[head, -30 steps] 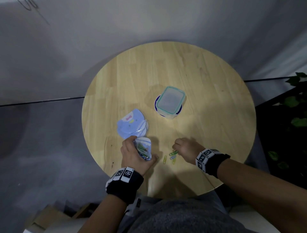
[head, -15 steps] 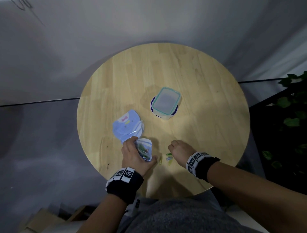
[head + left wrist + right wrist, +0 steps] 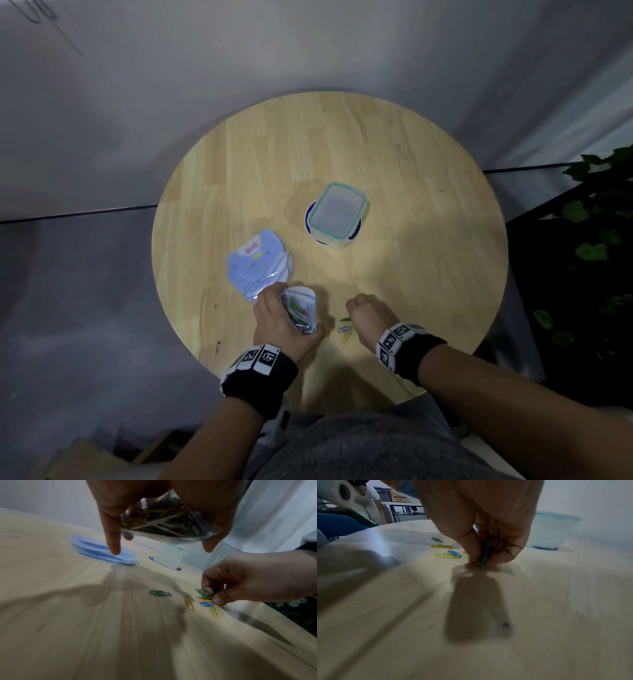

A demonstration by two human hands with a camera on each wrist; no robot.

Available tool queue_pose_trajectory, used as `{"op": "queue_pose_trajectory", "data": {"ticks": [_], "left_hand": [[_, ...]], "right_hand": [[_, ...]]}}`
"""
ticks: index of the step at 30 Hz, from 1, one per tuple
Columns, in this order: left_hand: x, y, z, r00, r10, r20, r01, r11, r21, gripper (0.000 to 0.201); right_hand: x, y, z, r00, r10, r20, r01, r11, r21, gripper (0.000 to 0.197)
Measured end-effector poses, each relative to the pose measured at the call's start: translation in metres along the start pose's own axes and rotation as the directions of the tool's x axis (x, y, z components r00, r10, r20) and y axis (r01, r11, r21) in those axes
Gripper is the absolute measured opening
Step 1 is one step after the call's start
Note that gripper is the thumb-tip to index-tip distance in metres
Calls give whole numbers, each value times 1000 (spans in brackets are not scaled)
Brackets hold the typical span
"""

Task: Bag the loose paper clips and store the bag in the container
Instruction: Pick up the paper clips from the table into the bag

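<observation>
Fingers (image 3: 217, 599) of the right hand (image 3: 248, 580) pinch a green clip (image 3: 205, 592); the left hand (image 3: 281, 320) grips the bag (image 3: 299, 308), which should gape wide for the drop.

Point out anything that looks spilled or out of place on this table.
Several loose paper clips lie scattered on the table near its front edge, outside the bag. The lidded container sits upright; nothing else stands out.
</observation>
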State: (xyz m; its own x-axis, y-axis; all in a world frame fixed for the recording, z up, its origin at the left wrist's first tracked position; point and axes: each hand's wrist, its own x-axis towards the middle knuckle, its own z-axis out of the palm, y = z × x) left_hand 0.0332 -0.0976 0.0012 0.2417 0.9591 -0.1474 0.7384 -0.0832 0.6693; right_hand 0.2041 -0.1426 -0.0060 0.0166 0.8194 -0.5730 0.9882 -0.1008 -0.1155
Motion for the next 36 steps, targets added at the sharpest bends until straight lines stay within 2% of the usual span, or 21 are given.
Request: {"op": "queue_pose_trajectory", "data": {"ticks": [4, 6, 7, 9, 10, 11, 12, 13, 15, 19, 22, 24, 27, 28, 29, 30, 31, 32, 34, 36], "left_hand": [[2, 2, 2, 1000, 14, -4, -14, 1000, -14, 86], [4, 3, 2, 1000, 28, 3, -28, 1000, -12, 86], [5, 3, 3, 999, 42, 5, -42, 999, -5, 86], [7, 4, 5, 998, 68, 14, -69, 998, 3, 87], [8, 4, 6, 997, 73, 29, -73, 997, -4, 88], [9, 6, 8, 996, 75, 52, -75, 997, -16, 89], [11, 8, 10, 995, 76, 70, -73, 997, -35, 92], [13, 11, 13, 994, 74, 84, -69, 996, -62, 95], [16, 19, 14, 994, 85, 69, -77, 991, -107, 99], [20, 30, 13, 990, 141, 5, -140, 983, -120, 102], [21, 29, 13, 990, 139, -2, -139, 983, -118, 103], [20, 29, 14, 992, 126, 4, -125, 982, -141, 103], [20, 29, 14, 990, 139, 21, -132, 974, -183, 103], [19, 28, 15, 989, 146, 25, -138, 971, -196, 102], [19, 28, 15, 988, 152, 26, -143, 968, -206, 101], [18, 27, 15, 988, 154, 27, -145, 966, -213, 100], [18, 25, 15, 988, 149, 28, -139, 966, -219, 99], [18, 23, 14, 990, 141, 23, -132, 965, -226, 98], [19, 19, 12, 993, 121, 12, -116, 967, -225, 100], [20, 15, 7, 995, 102, -3, -101, 974, -201, 101]], "right_hand": [[0, 4, -9, 1000, 30, -1, -30, 991, 133, 31], [-1, 9, -22, 991, 124, -51, -97, 925, 368, 22], [-1, 11, -31, 977, 194, -88, -123, 852, 509, 17], [-1, 9, -54, 945, 306, -113, -118, 642, 758, 8], [-2, 6, -67, 942, 319, -105, -87, 535, 841, 11], [-2, 4, -79, 946, 307, -105, -53, 465, 884, 18], [-3, 0, -89, 953, 281, -113, -27, 451, 892, 24], [-4, -4, -98, 958, 256, -126, -12, 477, 879, 26], [-7, -12, -109, 966, 226, -124, -20, 547, 837, 21], [-15, -17, -117, 985, 148, -87, -25, 627, 779, 14], [-19, -13, -127, 987, 120, -103, 7, 617, 787, 17], [-19, -6, -134, 984, 167, -67, -25, 496, 868, 19], [-19, 4, -137, 974, 221, -39, -11, 220, 975, 13], [-19, 8, -134, 967, 251, -44, 5, 152, 988, 11], [-16, 12, -126, 953, 299, -49, 9, 134, 991, 9], [-12, 16, -117, 935, 350, -50, -10, 168, 986, 7], [-7, 19, -103, 919, 392, -53, -54, 257, 965, 6], [-1, 22, -87, 913, 403, -60, -114, 394, 912, 8], [4, 20, -56, 947, 322, -14, -220, 677, 702, 13], [4, 15, -29, 973, 225, 58, -222, 821, 526, 38]]}}
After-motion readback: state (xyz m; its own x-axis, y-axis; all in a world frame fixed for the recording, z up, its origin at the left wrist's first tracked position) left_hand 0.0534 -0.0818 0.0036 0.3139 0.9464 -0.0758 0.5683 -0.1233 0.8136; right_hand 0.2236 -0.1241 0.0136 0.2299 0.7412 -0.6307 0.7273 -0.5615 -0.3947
